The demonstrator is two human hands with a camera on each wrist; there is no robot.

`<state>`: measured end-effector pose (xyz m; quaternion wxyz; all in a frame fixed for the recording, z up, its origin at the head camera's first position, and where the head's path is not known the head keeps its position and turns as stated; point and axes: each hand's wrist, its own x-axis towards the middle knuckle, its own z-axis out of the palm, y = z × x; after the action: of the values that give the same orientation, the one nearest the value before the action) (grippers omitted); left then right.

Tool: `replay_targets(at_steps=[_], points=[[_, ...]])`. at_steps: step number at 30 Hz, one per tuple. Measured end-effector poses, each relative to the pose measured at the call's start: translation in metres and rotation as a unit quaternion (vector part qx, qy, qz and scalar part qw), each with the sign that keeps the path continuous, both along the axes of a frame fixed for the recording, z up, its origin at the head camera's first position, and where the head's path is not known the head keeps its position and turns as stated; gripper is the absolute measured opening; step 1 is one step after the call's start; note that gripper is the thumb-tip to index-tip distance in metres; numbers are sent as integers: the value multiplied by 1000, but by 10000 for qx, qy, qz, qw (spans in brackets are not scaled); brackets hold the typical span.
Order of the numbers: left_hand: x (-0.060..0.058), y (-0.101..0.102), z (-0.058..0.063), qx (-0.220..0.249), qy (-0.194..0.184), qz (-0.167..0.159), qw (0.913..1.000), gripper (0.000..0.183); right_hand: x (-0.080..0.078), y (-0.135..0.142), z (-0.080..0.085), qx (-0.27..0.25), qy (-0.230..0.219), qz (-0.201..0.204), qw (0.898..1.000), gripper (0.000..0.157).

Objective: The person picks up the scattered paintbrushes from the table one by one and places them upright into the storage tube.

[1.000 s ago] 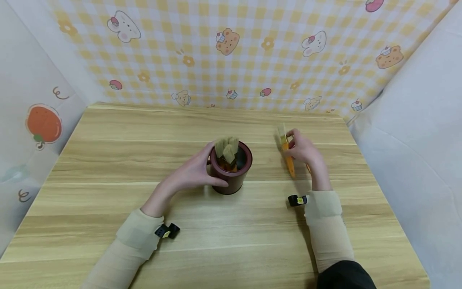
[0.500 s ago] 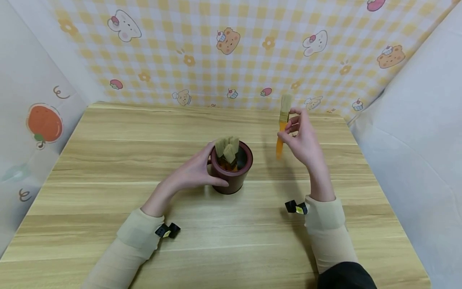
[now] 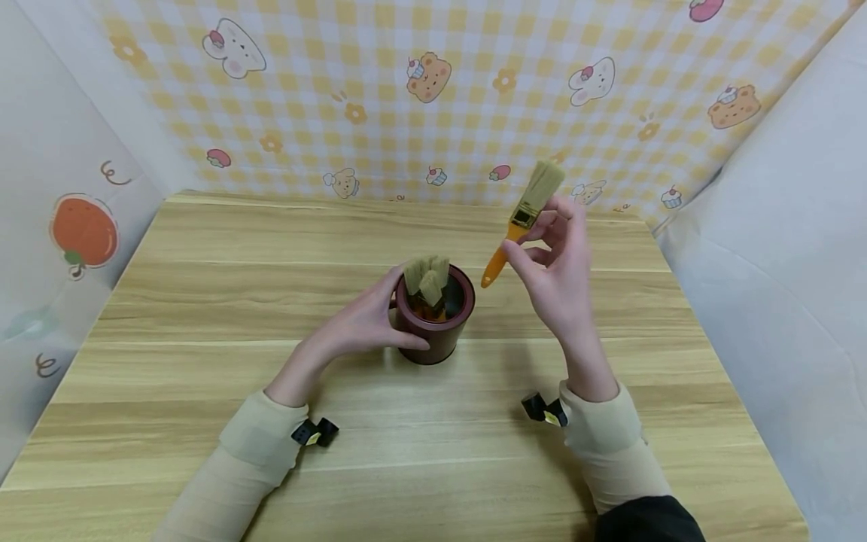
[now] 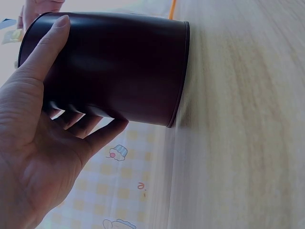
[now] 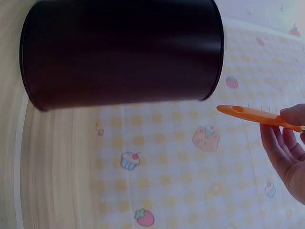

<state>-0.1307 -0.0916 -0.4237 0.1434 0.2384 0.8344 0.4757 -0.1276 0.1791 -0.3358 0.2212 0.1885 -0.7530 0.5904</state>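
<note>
Wood-grain table (image 3: 203, 301), yellow checked backdrop (image 3: 379, 113) with bears and rabbits behind, white side panels with an orange sticker (image 3: 83, 235) left of the cup.

Left fingers (image 4: 71, 117) curled round far side of dark maroon cup (image 3: 436, 320), thumb (image 4: 45, 50) laid straight along the near wall up to the rim. Left hand (image 3: 366, 320) gripping cup from its left, palm against the wall, wrist low over the table, beige-sleeved forearm (image 3: 250, 452) running back and down-left from the cup. Cup upright on table, mid-board, holding several brushes (image 3: 427, 278) bristles-up.

Right thumb and fingertips (image 3: 518, 256) pinching orange-handled brush (image 3: 521, 218) at the handle just under the metal ferrule, other fingers loosely bent. Right hand (image 3: 558, 275) raised off the table, up and right of the cup, palm turned toward the cup. Brush tilted, bristles up and away from the cup, handle tip down-left, near the cup's rim but apart from it. Right wrist bent up, forearm (image 3: 609, 444) running back down-right from the cup, black clip (image 3: 542, 410) at the cuff.
</note>
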Motion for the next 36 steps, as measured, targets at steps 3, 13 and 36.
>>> replay_targets(at_steps=[3,13,36], points=[[0,0,0,8,-21,-2,10000,120,4,-6,1,-276,254,208,9991,53],[0,0,0,73,-138,-1,9999,119,9,-19,-4,4,-45,469,9989,47],[-3,1,-3,189,24,-49,9998,117,5,-25,-15,1363,-369,614,9881,52]])
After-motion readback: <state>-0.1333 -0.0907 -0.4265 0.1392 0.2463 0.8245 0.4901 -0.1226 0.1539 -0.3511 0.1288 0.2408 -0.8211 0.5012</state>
